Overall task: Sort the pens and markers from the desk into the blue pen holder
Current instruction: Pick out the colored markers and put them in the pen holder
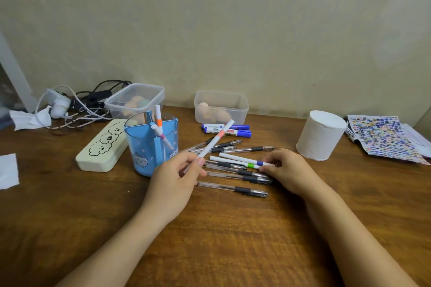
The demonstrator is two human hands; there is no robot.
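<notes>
The blue pen holder [149, 147] stands left of centre with two white markers [158, 121] in it. My left hand [175, 177] grips a white marker with a pink band [214, 142], lifted and tilted up to the right beside the holder. My right hand [286, 170] rests on the pile, fingertips pinching the end of a white marker with a blue band [240, 158]. A green-banded marker [233, 162] lies just below it. Several clear gel pens [233, 189] lie around them. Two blue whiteboard markers [227, 130] lie behind.
A cream pencil case [102, 147] lies left of the holder. Two clear plastic boxes [221, 106] stand at the wall, beside tangled cables [77, 105]. A white paper roll [319, 135] and a colourful sheet [384, 137] are at the right. Tissue [8, 170] at the left edge.
</notes>
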